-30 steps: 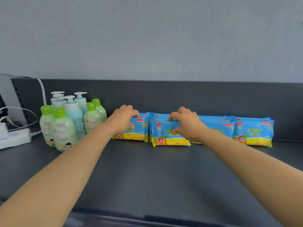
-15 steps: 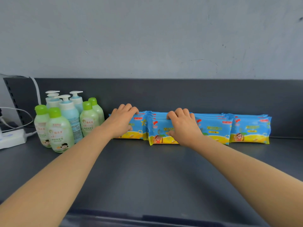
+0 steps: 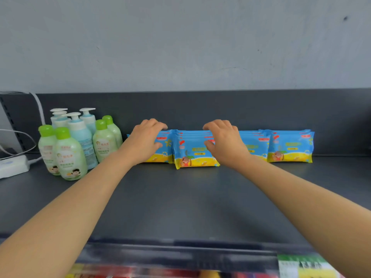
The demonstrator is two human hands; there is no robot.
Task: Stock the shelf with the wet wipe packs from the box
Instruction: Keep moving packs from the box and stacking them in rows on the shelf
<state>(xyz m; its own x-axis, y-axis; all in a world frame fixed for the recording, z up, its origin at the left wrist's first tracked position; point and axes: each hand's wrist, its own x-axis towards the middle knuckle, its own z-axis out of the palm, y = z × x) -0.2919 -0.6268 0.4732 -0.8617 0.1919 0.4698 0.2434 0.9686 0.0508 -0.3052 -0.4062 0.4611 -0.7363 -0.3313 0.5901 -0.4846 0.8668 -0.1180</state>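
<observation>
Both left hand [image 3: 145, 141] and right hand [image 3: 224, 144] grip wipe packs [image 3: 192, 152] lined against the shelf [image 3: 200, 109] back wall.

The packs [image 3: 193, 152] are standing upright on their long edges in a row along the back of the dark grey shelf [image 3: 180, 197]. Each is showing a blue front with a yellow band and a cartoon child. They are sitting in four groups, each perhaps four deep. The second group from the left is jutting slightly forward.

Shop: stocked retail shelf [image 3: 180, 207], front-edge price label [image 3: 307, 265].
</observation>
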